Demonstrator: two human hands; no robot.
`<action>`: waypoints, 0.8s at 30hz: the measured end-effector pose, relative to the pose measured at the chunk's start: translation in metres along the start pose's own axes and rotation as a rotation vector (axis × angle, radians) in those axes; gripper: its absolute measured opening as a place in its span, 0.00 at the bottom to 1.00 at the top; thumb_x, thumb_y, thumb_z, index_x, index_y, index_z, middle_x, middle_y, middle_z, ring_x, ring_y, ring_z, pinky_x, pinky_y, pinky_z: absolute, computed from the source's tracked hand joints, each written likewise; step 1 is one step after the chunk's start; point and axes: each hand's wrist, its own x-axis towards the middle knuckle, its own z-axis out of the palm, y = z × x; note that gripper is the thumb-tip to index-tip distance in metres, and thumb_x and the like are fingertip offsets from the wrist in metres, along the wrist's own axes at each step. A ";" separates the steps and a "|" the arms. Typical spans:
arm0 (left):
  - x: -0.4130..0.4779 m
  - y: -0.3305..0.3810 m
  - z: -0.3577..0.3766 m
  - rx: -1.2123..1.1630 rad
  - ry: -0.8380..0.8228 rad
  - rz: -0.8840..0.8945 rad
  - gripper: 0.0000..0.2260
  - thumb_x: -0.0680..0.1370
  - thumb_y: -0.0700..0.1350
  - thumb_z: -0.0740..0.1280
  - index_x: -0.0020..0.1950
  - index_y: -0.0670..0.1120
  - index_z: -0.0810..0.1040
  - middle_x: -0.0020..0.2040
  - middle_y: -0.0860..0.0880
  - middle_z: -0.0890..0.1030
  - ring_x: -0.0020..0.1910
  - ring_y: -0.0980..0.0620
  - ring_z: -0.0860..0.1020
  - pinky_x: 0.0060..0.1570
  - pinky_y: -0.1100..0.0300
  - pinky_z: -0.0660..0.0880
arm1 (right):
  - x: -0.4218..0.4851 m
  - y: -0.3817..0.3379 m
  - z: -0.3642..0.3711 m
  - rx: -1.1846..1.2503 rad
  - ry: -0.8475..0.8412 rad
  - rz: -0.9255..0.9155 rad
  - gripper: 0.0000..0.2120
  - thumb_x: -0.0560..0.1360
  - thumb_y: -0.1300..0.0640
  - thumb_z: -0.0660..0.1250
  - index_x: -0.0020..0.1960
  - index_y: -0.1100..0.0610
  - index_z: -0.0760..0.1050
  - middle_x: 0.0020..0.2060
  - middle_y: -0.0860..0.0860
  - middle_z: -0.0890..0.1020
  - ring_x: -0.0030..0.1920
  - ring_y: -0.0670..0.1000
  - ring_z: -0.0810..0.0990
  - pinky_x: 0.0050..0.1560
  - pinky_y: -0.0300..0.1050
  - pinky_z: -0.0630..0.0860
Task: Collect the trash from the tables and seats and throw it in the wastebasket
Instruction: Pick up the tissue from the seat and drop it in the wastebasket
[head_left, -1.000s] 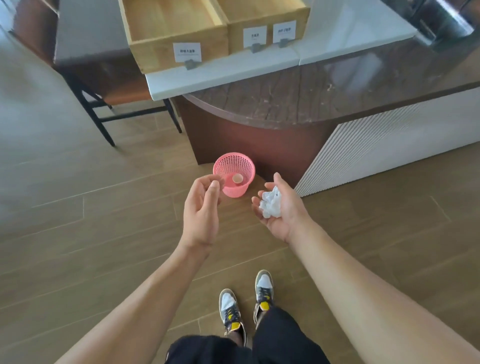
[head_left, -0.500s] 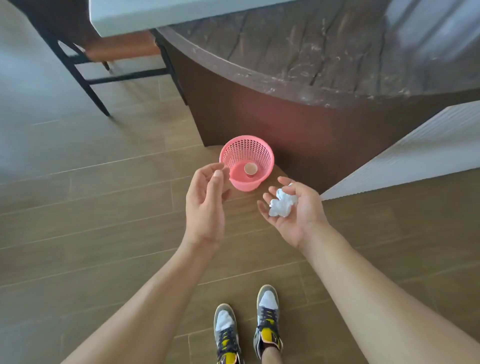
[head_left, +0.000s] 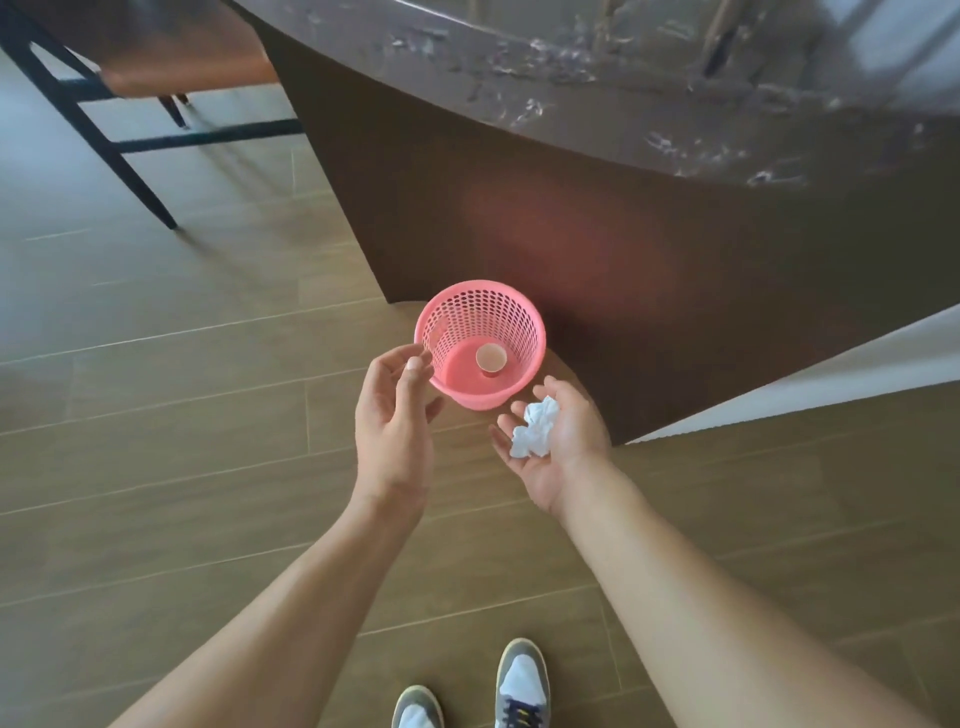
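Wastebasket, perhaps a cup inside

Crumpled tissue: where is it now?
Head view, centre: the crumpled tissue rests in the upturned right hand, just right of the pink wastebasket, not yet inside.

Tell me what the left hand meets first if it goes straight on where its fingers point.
Probably the left rim of the pink wastebasket, just ahead of the left hand, though the hand may be higher.
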 end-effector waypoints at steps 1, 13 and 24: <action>0.004 -0.003 0.001 0.008 -0.001 -0.003 0.12 0.78 0.55 0.65 0.57 0.53 0.81 0.57 0.51 0.85 0.56 0.60 0.84 0.58 0.54 0.81 | 0.008 -0.002 0.001 -0.006 0.024 0.014 0.09 0.82 0.50 0.67 0.54 0.56 0.78 0.55 0.57 0.82 0.57 0.57 0.83 0.42 0.51 0.84; 0.029 -0.004 -0.007 0.095 0.019 -0.003 0.10 0.79 0.55 0.63 0.55 0.56 0.82 0.58 0.52 0.85 0.60 0.58 0.83 0.58 0.51 0.81 | 0.076 -0.050 0.071 -0.106 -0.063 -0.006 0.39 0.80 0.30 0.60 0.82 0.54 0.63 0.78 0.59 0.69 0.78 0.60 0.70 0.78 0.60 0.67; 0.029 0.008 -0.013 0.086 0.014 -0.006 0.11 0.79 0.55 0.64 0.57 0.55 0.81 0.62 0.49 0.84 0.64 0.54 0.81 0.59 0.51 0.81 | 0.060 -0.013 -0.005 -0.157 0.048 -0.100 0.29 0.84 0.36 0.61 0.81 0.48 0.65 0.73 0.58 0.75 0.73 0.59 0.75 0.69 0.59 0.75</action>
